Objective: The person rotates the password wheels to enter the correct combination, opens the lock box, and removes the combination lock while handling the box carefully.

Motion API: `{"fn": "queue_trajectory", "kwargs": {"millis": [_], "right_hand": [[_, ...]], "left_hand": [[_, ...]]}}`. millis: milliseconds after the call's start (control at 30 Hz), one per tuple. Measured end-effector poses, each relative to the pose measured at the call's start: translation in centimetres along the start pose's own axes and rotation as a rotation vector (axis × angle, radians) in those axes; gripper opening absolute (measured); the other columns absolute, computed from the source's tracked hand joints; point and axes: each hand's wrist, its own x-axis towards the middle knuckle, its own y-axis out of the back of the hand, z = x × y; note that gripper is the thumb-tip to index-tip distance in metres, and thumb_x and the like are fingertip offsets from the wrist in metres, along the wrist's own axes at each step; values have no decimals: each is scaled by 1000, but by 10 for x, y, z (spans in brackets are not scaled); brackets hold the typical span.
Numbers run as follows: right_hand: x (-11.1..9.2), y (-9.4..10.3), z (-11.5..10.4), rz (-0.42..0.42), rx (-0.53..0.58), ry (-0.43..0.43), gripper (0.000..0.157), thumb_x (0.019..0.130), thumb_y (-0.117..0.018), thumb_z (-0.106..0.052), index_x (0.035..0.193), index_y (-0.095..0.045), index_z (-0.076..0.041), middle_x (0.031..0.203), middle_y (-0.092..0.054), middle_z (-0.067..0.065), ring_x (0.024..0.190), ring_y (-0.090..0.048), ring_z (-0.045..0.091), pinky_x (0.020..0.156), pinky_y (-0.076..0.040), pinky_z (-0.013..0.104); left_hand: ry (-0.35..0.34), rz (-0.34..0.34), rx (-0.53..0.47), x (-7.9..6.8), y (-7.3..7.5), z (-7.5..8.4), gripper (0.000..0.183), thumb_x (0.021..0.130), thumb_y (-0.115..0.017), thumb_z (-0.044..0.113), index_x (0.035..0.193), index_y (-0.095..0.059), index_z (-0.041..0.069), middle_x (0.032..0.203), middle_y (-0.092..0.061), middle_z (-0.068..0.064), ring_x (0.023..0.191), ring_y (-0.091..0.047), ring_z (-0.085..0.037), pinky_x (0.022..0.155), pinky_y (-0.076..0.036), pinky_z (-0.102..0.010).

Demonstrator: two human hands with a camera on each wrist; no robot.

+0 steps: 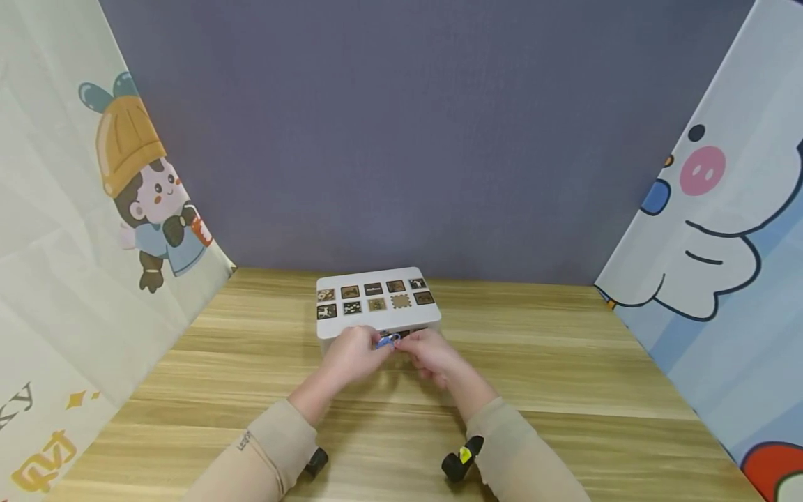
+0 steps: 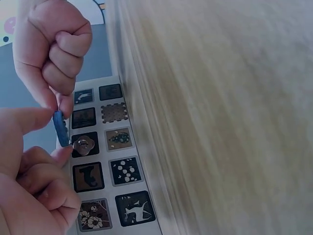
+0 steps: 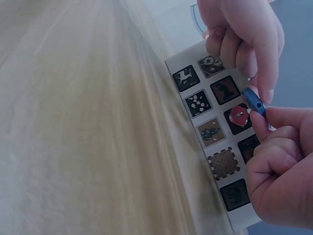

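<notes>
In the head view a small blue padlock (image 1: pixel 387 341) is at the front of a white box (image 1: pixel 370 321) with rows of dark and brown picture squares. My left hand (image 1: pixel 359 354) pinches the padlock between thumb and forefinger from the left. At its other end, the thumb and forefinger of my right hand (image 1: pixel 433 354) also pinch it. Both wrist views show the padlock, (image 2: pixel 60 128) and the blue body (image 3: pixel 254 101), between the fingertips of both hands. A round metal fitting (image 2: pixel 83 145) lies beside it on a picture square. The fingertips partly cover the padlock.
Under the box is a wood-grain table (image 1: pixel 533 362). A grey-purple panel (image 1: pixel 401 139) rises behind it, with printed cartoon sheets at the left (image 1: pixel 50 209) and right (image 1: pixel 734 265). Black wrist devices (image 1: pixel 461 460) sit by the sleeves.
</notes>
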Motion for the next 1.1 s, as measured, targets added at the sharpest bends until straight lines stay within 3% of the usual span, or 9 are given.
{"fn": "queue_trajectory", "kwargs": {"millis": [300, 567, 1100], "right_hand": [[-3, 10, -8, -1, -55, 19, 28, 97, -66, -23, 105, -72, 2, 52, -33, -7, 43, -26, 8, 39, -23, 22], [-8, 17, -16, -10, -93, 48, 32, 97, -66, -22, 106, -70, 8, 54, -32, -7, 45, -26, 8, 40, -23, 22], [-19, 37, -28, -52, -173, 83, 22, 96, -68, -22, 103, -74, -1, 53, -34, -8, 43, -27, 7, 39, -23, 22]], "left_hand": [[42, 21, -165, 3, 7, 5, 20, 98, -61, 19, 89, -75, 6, 58, -58, 3, 46, -44, -9, 42, -37, -24], [90, 4, -286, 4, 11, 9, 20, 99, -61, 20, 95, -76, 7, 64, -62, -4, 47, -44, -10, 42, -36, -24], [53, -21, -347, 11, 8, 15, 16, 95, -67, 19, 92, -77, 8, 64, -62, 1, 48, -40, -9, 44, -34, -23]]}}
